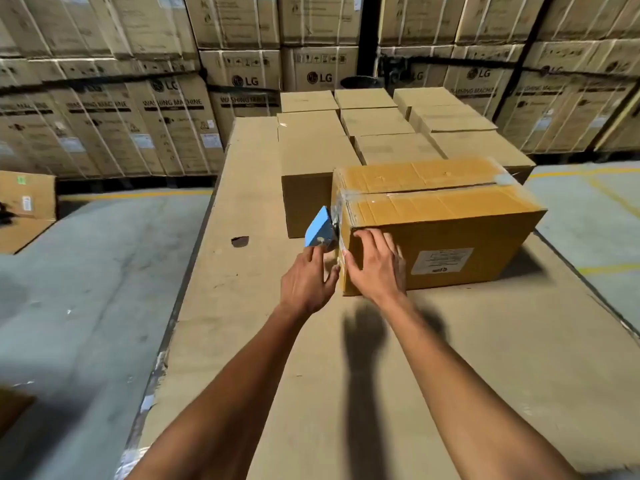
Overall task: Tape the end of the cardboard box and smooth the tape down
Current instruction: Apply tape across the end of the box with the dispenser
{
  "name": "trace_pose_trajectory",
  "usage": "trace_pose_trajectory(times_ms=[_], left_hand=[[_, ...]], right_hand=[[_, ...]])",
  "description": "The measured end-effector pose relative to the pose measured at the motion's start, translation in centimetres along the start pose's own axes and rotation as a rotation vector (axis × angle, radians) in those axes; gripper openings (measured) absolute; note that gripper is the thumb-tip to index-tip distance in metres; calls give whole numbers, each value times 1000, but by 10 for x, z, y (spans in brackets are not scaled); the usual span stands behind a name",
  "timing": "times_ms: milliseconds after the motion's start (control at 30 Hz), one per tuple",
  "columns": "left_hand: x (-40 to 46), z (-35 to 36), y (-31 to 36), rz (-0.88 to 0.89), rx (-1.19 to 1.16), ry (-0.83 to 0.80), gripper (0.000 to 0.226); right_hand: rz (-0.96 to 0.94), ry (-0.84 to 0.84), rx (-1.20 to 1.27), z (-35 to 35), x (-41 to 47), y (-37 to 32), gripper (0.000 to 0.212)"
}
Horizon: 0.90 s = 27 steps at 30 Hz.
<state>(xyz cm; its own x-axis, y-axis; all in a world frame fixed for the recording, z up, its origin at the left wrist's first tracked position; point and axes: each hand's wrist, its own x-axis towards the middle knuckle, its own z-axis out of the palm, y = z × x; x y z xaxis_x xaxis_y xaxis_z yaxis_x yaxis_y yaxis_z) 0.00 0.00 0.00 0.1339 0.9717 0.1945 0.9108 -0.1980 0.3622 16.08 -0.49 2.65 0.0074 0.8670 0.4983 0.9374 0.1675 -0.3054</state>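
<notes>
Head view: a cardboard box [440,220] is seen lying on a cardboard-covered worktop [381,375], with its left end turned towards the viewer's left. Clear tape [341,199] is already run along the top seam and folded over the upper edge of that left end. A blue tape dispenser [320,230] is pressed against the end face, partway down it, so the strip over the end is judged to be about half laid. What is left, as far as can be told: the tape is to be drawn to the bottom of the end, cut, and rubbed flat.

The left hand [308,282] is closed around the dispenser's lower part, with the fingers curled and the thumb near the box corner. The right hand [375,263] is laid open and flat on the near side of the box, close to the left corner, with fingers spread, holding nothing and steadying the box.

Behind, plain closed cartons [377,133] are set in rows on the same worktop, and tall stacks of printed appliance cartons [156,109] fill the background.
</notes>
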Motion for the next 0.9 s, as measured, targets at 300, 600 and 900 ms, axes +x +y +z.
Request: trace_pose_trajectory(times_ms=[300, 600, 900], left_hand=[[64, -4, -40, 59, -37, 4, 59], [131, 30, -76, 144, -64, -4, 70], [150, 63, -91, 251, -203, 22, 72]], right_hand=[[4, -135, -239, 11, 86, -22, 65], [129, -374, -238, 46, 138, -5, 98], [76, -376, -227, 49, 132, 12, 98]])
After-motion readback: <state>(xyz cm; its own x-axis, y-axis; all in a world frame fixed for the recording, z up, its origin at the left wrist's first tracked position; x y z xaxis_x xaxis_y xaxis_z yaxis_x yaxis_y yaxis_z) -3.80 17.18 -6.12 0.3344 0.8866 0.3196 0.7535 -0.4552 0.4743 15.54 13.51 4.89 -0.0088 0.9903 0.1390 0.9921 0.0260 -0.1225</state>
